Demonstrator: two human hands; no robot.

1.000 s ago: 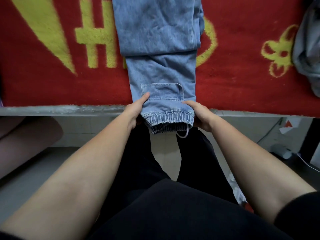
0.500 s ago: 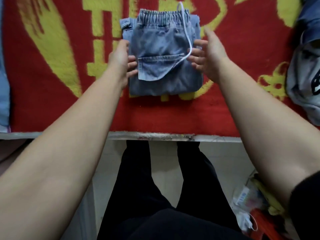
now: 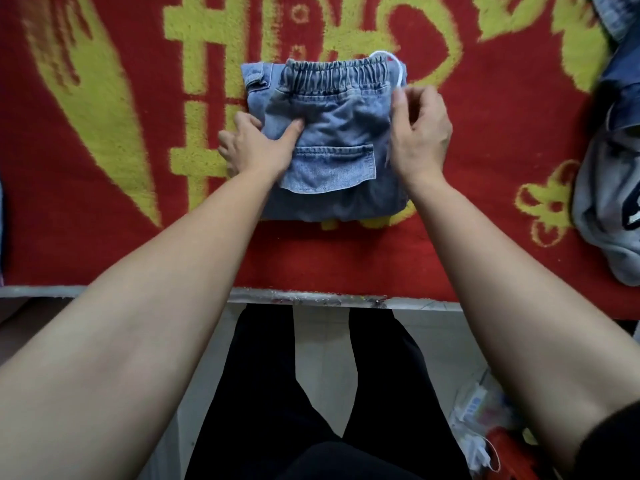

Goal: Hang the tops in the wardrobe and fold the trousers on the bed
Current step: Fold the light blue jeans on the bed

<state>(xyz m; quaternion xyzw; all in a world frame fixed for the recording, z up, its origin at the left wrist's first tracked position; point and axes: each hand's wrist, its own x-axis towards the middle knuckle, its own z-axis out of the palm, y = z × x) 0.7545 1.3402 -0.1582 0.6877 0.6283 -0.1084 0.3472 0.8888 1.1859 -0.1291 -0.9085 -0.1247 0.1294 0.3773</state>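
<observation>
Across the whole upper part, a bed under a red blanket (image 3: 104, 237) with big yellow figures, its pale front edge running left to right just below the middle. Below that edge, a light floor (image 3: 322, 358) and two black-clad legs (image 3: 263, 393) standing close to the bed, with a small pile of litter (image 3: 478, 410) on the floor at the lower right. At the right border, on the blanket, a crumpled heap of clothes (image 3: 609, 202) in grey and blue, well apart from the work. Near the middle of the blanket, pale blue denim trousers (image 3: 339, 133), folded into a compact, roughly square stack and lying flat; elastic waistband (image 3: 332, 76) on top along the far side, a back pocket (image 3: 332, 168) facing up nearer the front. At the stack's left edge, the left hand (image 3: 256, 150): thumb pressed down on the top layer of denim, fingers curled in at the side of the stack, so gripping that edge. At the stack's right edge, the right hand (image 3: 420, 136): fingers bent, fingertips drawn together at the upper right corner, pinching the white drawstring (image 3: 401, 69), which loops out past the waistband's right end and comes back down to those fingertips.
</observation>
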